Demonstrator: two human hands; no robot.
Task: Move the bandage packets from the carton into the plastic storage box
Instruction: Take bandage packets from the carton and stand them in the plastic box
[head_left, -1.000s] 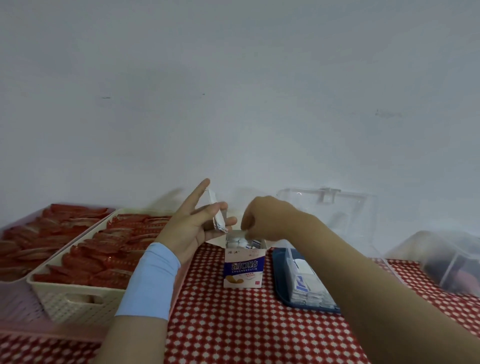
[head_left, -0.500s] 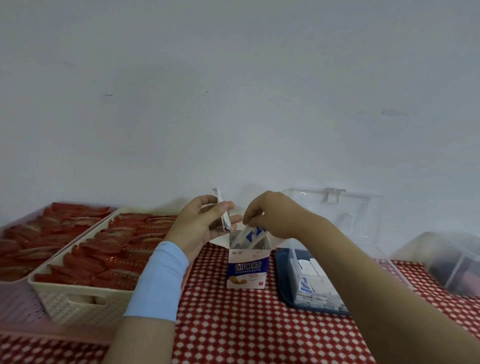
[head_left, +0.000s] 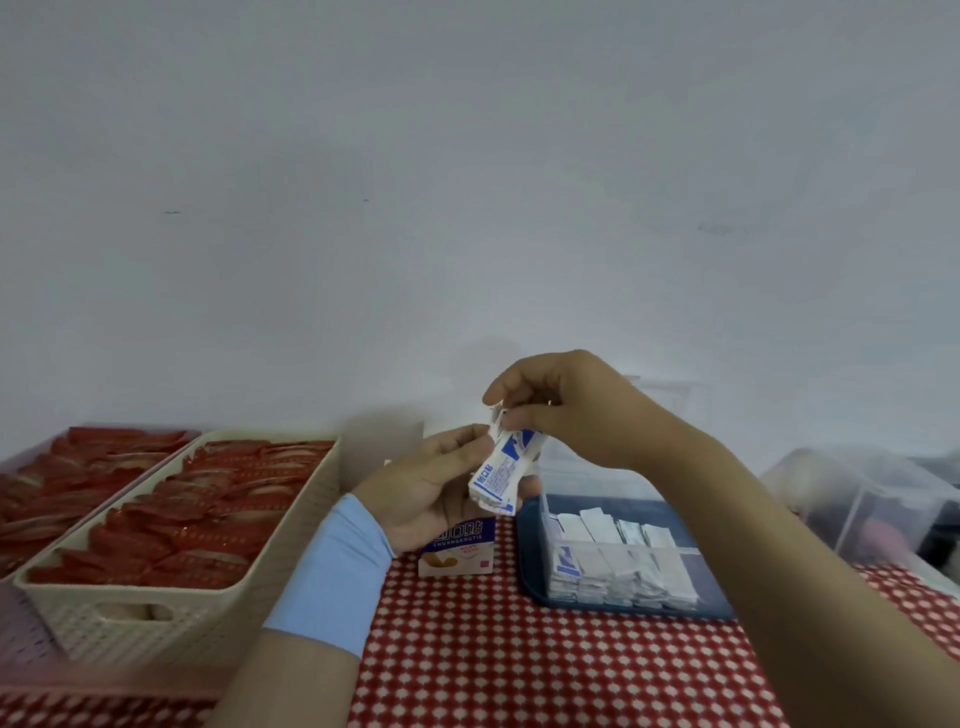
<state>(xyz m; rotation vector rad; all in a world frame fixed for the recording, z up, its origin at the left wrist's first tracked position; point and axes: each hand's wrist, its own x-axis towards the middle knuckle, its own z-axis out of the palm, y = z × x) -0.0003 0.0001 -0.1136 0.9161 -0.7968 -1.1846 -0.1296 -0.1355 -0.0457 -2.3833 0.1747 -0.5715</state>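
Right hand (head_left: 566, 410) first, going off my head cam feed: thumb and fingertips pinch the top end of a small stack of bandage packets (head_left: 500, 475). They're white with blue print, held up in the air and tilted. So the right hand is definitely clamped on them.

> ok and the left one? is it doing anything

Yep, the left hand (head_left: 426, 491) is right beside and behind the same stack. Its fingers curl round the back of it and the thumb tip sits against the upper edge, close to the other hand's fingers, so I'd say it grips the packets too. There's a light blue wristband (head_left: 332, 577) on that wrist.

> where's the carton though

Mostly hidden lol. The carton (head_left: 457, 548) stands upright on the red-and-white checked cloth (head_left: 519, 665), right below the left hand. I only get its front face with the blue lettering, and I can't see inside it from here. Just to its right is the plastic storage box (head_left: 597, 483), clear, sitting on a dark blue tray (head_left: 530, 577), with rows of the same white packets standing in it. The held stack is up above the carton, just left of the box.

> anything else on the table?

Cream woven basket (head_left: 197, 618) on the left, full of red packets (head_left: 171, 525). A pink bin (head_left: 21, 634) with more of them sits further left. Clear containers (head_left: 857, 499) are off to the right, too blurry for me to read.
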